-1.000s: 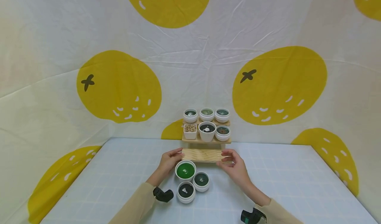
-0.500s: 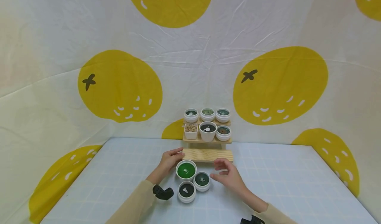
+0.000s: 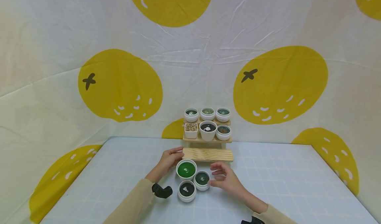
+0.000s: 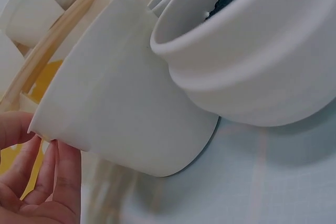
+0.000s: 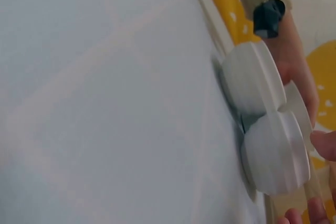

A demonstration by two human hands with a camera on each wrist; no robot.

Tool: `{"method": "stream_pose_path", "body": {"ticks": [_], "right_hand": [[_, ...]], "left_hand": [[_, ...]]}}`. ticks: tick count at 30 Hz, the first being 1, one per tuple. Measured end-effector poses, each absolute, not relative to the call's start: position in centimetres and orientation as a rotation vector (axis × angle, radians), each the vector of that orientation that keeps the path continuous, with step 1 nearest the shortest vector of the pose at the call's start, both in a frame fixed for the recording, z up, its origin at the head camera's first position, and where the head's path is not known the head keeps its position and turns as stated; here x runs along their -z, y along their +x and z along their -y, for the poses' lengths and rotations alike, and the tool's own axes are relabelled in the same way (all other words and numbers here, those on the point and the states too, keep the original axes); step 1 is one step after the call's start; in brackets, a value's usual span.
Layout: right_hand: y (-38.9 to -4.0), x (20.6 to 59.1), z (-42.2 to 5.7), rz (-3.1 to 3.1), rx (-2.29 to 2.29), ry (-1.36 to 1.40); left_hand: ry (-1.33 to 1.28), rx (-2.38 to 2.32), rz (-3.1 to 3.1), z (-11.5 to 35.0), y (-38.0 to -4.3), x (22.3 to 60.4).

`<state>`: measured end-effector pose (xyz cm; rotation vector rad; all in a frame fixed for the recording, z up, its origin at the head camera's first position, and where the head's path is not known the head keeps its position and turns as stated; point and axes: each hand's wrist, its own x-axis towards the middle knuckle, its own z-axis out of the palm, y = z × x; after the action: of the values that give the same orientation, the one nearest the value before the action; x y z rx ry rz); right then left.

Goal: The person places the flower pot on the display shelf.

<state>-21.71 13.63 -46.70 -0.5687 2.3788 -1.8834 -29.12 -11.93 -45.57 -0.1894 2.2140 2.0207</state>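
In the head view my left hand stays at the left end of a wooden stand's lowest step, fingertips and thumb at its edge. A tall white cup with bright green content stands just in front; in the left wrist view this cup hides the fingertips' contact. My right hand is beside a small white pot with dark green content, thumb at its right rim and fingers spread apart behind. Another small white pot with blackish content sits front left of it.
On the stand's upper two steps are several white pots and cups, including a square cup of tan bits and a taller cup with dark content. A pale blue checked cloth covers the table; a patterned curtain hangs behind.
My right hand has left the right end of the lowest step and come down and left to the small dark green pot. My left hand has stayed at the step's left end.
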Motion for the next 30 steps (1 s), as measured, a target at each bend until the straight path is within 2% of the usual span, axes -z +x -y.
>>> {"method": "stream_pose_path", "body": {"ticks": [30], "right_hand": [[-22.2, 48.1, -12.4, -2.235, 1.845, -0.603]], "left_hand": [[-0.121, -2.075, -2.208, 12.3, -29.4, 46.4]]}}
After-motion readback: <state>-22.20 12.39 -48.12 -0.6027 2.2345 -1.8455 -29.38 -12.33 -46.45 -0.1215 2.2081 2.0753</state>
